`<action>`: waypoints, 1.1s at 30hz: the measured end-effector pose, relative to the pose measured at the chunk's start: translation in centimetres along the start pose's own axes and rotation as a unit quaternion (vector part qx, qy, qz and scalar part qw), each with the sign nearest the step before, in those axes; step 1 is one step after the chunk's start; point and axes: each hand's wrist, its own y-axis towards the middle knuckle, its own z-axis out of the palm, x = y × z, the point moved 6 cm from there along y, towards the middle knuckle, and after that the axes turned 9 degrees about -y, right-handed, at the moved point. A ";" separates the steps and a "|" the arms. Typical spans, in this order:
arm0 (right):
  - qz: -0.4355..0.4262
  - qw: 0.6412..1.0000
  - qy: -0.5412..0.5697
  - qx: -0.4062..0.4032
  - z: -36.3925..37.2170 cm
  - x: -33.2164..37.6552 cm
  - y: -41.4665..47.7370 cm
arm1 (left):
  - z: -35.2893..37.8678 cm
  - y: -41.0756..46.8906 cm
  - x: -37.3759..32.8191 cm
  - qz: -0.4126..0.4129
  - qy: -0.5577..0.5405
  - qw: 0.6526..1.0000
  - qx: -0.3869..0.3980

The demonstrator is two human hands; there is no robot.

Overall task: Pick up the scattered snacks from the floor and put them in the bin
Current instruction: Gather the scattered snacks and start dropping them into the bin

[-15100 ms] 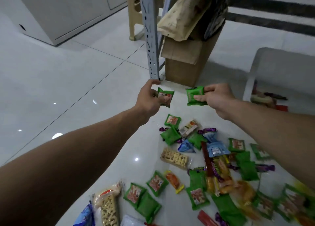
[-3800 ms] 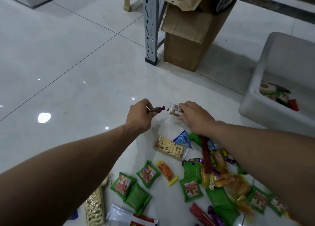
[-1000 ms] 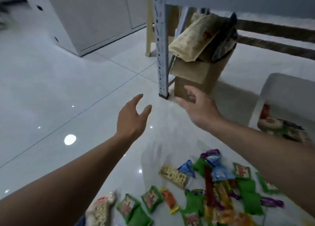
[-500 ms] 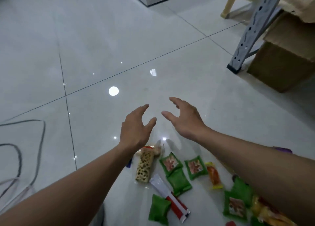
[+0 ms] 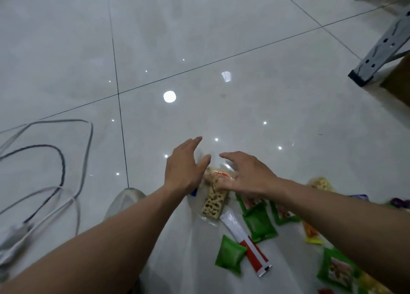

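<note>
Scattered snacks lie on the white tiled floor at the lower right. A long seeded cracker bar in clear wrap point(image 5: 212, 201) lies just under both hands. My left hand point(image 5: 185, 168) hovers over its far end with straight fingers and holds nothing. My right hand point(image 5: 246, 175) reaches across the bar's top, fingers spread; whether it touches the wrapper I cannot tell. Beside the bar lie a white and red tube packet point(image 5: 244, 238) and green pouches point(image 5: 259, 224) point(image 5: 229, 257). The bin is out of view.
Grey and black cables point(image 5: 60, 171) loop on the floor at the left. A grey metal rack leg point(image 5: 381, 47) and a cardboard box corner point(image 5: 397, 83) stand at the right edge. A pale shoe tip point(image 5: 124, 201) shows under my left forearm.
The view has swung down and left, away from the bin and box. Both empty hands have dropped onto the near end of the snack pile, over the cracker bar.
</note>
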 end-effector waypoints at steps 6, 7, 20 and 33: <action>-0.032 0.993 -0.105 0.032 1.7 1.8 1.5 | -0.8 -0.4 2.8 -0.011 0.008 1.000 0.009; -0.031 0.994 -0.101 0.037 1.8 2.0 1.8 | -0.9 -0.5 3.3 -0.011 0.013 1.000 0.014; 0.050 0.998 0.024 0.028 0.6 0.8 3.5 | -0.3 -1.9 5.0 -0.027 0.011 0.994 0.105; 0.136 0.980 0.146 -0.020 -0.7 -2.3 2.8 | 0.2 -3.1 5.6 -0.041 0.002 0.988 0.149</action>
